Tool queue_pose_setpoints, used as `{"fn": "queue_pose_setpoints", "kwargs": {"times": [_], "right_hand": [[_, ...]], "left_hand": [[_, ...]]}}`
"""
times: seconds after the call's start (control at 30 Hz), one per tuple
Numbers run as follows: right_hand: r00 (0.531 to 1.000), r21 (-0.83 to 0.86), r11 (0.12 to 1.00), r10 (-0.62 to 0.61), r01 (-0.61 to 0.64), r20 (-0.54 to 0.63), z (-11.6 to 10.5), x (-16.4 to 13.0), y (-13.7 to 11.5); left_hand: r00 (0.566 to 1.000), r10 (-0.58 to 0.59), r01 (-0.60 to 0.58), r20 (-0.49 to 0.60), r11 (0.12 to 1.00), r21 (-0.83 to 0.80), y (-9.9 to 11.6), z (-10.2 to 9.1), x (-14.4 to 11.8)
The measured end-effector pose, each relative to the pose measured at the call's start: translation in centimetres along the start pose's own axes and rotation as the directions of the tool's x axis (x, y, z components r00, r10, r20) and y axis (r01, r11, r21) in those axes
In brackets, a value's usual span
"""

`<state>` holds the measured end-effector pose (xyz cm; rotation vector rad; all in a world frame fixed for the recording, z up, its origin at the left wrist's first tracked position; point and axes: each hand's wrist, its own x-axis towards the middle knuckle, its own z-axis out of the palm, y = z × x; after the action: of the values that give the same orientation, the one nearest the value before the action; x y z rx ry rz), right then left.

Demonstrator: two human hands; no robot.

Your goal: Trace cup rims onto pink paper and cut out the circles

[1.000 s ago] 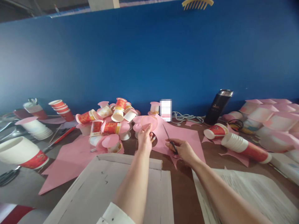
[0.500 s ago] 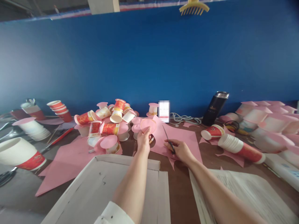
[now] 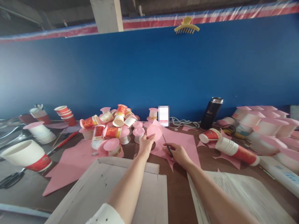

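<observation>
the left hand [image 3: 145,143] pinches a pink paper disc [image 3: 154,132] by its lower edge, the disc held upright with its flat face toward the camera, just above the pink paper sheet [image 3: 182,143] on the counter [image 3: 179,186]. the right hand [image 3: 177,152] is closed around the scissors [image 3: 167,145], whose long axis runs from the hand up and to the left, the tip pointing at the disc. the handles are hidden inside the fingers, and whether the thin blades are parted is hard to make out. a heap of red and white paper cups [image 3: 112,124] lies just left of the disc. a black flask [image 3: 211,113] stands tilted against the blue wall. a cardboard tray [image 3: 102,189] lies under the left forearm, cut off at the bottom edge.
</observation>
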<state>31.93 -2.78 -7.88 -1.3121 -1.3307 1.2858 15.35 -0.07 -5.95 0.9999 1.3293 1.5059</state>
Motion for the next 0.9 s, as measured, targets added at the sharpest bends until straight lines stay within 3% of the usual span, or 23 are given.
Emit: {"fn": "queue_pose_setpoints", "kwargs": {"times": [0.13,0.23,0.5,0.73,0.9], "right_hand": [[1.0,-0.027,1.0,0.004,-0.003,0.012,0.0,-0.1,-0.2],[1.0,-0.053,0.998,0.021,-0.021,0.002,0.0,-0.2,-0.5],[0.999,-0.056,0.998,0.027,-0.025,0.025,0.0,-0.1,-0.4],[0.999,-0.083,0.997,0.003,0.001,0.047,0.0,-0.3,-0.6],[0.998,-0.063,0.998,-0.007,0.01,0.055,-0.2,-0.4,-0.7]], "left_hand": [[0.998,0.068,-0.068,0.007,0.996,0.064,-0.6,-0.9,-1.2],[0.99,0.12,-0.124,0.077,0.991,0.047,-0.3,-1.2,-1.8],[0.949,0.236,-0.278,0.208,0.938,0.208,0.1,-1.2,-2.1],[0.93,0.253,-0.33,0.268,0.894,0.302,-0.4,-1.2,-1.5],[0.948,0.23,-0.29,0.218,0.909,0.301,-0.5,-1.7,-0.3]]}}
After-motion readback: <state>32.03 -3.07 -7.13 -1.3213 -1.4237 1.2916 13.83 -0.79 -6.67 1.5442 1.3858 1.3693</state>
